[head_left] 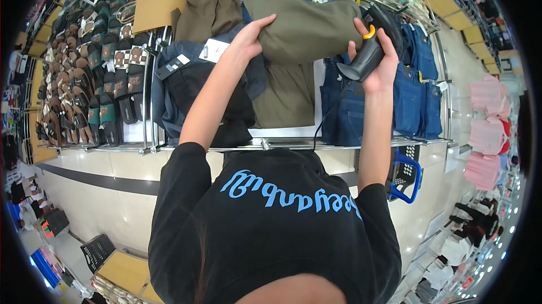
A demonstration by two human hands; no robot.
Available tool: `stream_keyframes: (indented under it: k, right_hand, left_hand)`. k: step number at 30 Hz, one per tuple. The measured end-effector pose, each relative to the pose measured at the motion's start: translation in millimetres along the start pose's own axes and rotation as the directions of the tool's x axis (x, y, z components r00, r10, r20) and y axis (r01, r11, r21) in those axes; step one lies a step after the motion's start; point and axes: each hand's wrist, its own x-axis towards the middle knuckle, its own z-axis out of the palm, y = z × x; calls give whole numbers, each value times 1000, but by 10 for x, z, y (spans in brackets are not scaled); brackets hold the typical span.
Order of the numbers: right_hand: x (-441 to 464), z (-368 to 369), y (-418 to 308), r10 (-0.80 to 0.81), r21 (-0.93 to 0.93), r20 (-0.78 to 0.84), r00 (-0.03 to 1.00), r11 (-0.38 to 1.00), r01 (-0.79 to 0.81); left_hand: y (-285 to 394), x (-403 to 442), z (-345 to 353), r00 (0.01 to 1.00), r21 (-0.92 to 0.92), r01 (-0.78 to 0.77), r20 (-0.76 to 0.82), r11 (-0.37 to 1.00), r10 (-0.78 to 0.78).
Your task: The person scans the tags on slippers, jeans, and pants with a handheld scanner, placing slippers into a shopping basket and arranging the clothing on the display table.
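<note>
A folded olive-green garment [307, 24], apparently trousers, is held up above the display table. My left hand [252, 37] grips its left edge, the thumb on top and the other fingers partly hidden. In my right hand [382, 64] is a black handheld barcode scanner [361, 64] with a yellow-orange trigger; its thin cable hangs down toward my body. The fingertips of that hand reach the garment's right edge. Beneath it lies another olive folded garment [285, 98], with dark folded trousers [217, 106] carrying tags to the left.
Folded blue jeans [415, 100] are stacked at the right of the metal-railed table. Rows of slippers [107, 78] hang or lie to the left. A brown cardboard piece [160, 4] stands behind. A black basket with a blue handle [407, 177] sits below the table's right side.
</note>
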Motion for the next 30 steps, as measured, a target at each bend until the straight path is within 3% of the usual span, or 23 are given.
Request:
stream_keyframes:
  k: [3, 5, 11, 13, 15, 17, 20, 23, 24, 25, 27, 30]
  right_hand:
    - [-93, 49, -127, 64, 31, 56, 996, 997, -66]
    - [-312, 117, -140, 80, -61, -142, 987, 994, -89]
    - [-626, -66, -96, 208, -72, -269, 940, 969, -235]
    - [-486, -124, -91, 202, -95, -275, 940, 967, -235]
    - [-323, -191, -130, 154, -107, -220, 963, 978, -180]
    - [-246, -137, -231, 87, -118, -151, 985, 987, -106]
    - [-342, -61, -403, 23, -173, -5, 1000, 985, -23]
    - [-513, -161, -418, 31, -278, 43, 999, 960, -18]
    - [-572, -243, -382, 44, -322, 61, 997, 946, -22]
    - [-634, -363, -280, 46, -380, -71, 996, 923, -69]
    - [-766, -589, -62, 185, -484, -200, 962, 835, -261]
    - [-960, -1211, 402, 517, -430, -399, 758, 624, -652]
  left_hand:
    - [-77, -208, -160, 989, 17, 137, 48, 990, -137]
    - [-189, -593, -189, 966, -11, 259, 10, 966, -259]
    - [-248, -1166, -138, 931, 50, 359, -90, 932, -354]
    - [-97, -1013, -73, 933, 98, 335, -170, 937, -316]
    - [54, -767, 47, 968, 291, 171, -227, 941, -105]
    - [319, -610, 225, 994, 407, -5, -95, 913, 48]
    - [628, -652, 541, 997, 429, 5, -68, 903, 27]
    - [530, -756, 600, 973, 566, -223, 76, 793, 219]
    - [426, -785, 556, 970, 603, -208, 27, 770, 241]
    - [298, -829, 517, 973, 634, -145, -48, 760, 226]
    - [-28, -708, -9, 981, 667, -122, -32, 735, 191]
    - [-752, -636, -1012, 978, 783, 36, -154, 621, 139]
